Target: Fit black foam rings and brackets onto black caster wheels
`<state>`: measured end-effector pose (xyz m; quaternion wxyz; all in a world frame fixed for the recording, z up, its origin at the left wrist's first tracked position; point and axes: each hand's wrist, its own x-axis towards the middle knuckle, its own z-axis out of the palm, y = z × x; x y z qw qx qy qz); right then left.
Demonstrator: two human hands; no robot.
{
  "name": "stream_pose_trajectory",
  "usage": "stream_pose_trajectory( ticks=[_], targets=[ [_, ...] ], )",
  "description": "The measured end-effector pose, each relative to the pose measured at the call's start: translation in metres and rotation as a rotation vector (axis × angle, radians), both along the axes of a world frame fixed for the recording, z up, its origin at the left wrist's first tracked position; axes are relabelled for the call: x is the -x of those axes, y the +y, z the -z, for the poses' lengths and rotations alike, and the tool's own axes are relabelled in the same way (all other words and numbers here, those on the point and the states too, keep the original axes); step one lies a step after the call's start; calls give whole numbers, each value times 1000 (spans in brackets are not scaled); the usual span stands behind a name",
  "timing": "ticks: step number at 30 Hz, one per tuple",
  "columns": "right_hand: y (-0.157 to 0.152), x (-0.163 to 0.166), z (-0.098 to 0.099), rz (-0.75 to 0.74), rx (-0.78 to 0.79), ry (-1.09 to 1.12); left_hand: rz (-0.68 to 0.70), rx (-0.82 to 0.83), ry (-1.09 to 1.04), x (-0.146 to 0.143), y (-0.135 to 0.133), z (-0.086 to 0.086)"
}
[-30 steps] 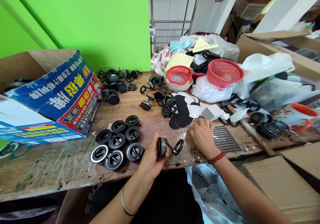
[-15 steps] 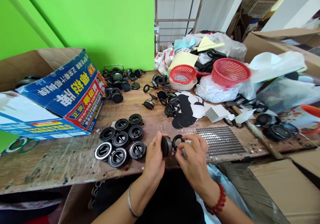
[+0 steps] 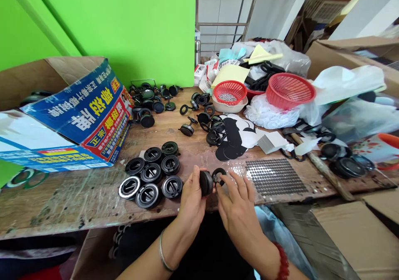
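Observation:
My left hand is wrapped round a black disc-shaped part with a ridged rim, held on edge just above the table's front. A small black ring sits at its right side and seems joined to it. My right hand has its thumb and index fingertip at the lower edge of this ring, while its other fingers stretch forward. What lies between the two fingertips is partly hidden. Left of my hands, several round black parts with slotted centres lie in a cluster on the wooden table.
A blue printed carton stands at the left. Behind are more black ringed parts, red baskets and black and white paper cutouts. To the right lie a sheet of small dots, a hammer and a mug.
My right hand has shifted slightly left and its fingers have straightened from a tighter bend. The ring has turned closer to the disc-shaped part. My left hand keeps its grip.

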<state>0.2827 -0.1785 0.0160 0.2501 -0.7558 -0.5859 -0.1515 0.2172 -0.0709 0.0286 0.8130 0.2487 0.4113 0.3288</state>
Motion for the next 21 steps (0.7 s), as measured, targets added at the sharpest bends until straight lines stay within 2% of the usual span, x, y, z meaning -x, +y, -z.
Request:
stream_pose_trajectory(
  ticks=[2,4,6,9,11,14,17,21],
  targets=[
    [0,-4,0,-29,-6,-4,-15,16,3,0,3,-1],
    [1,-15,-5,-90,-77,122,-12,81,-1,1,7,-6],
    [4,-32,-13,-79,-207,363,14,181,-36,2,8,-12],
    [14,-53,-23,68,-323,781,77,330,-119,4,7,-21],
    [22,-55,-28,71,-272,1114,154,388,-139,5,4,-25],
    [31,-42,-34,-79,-115,1511,277,384,-134,10,0,-26],
    [35,-27,-41,-180,16,1573,309,387,-133,15,-8,-24],
    [37,-21,-47,-256,210,1486,236,463,-120,17,-20,-23]
  ],
)
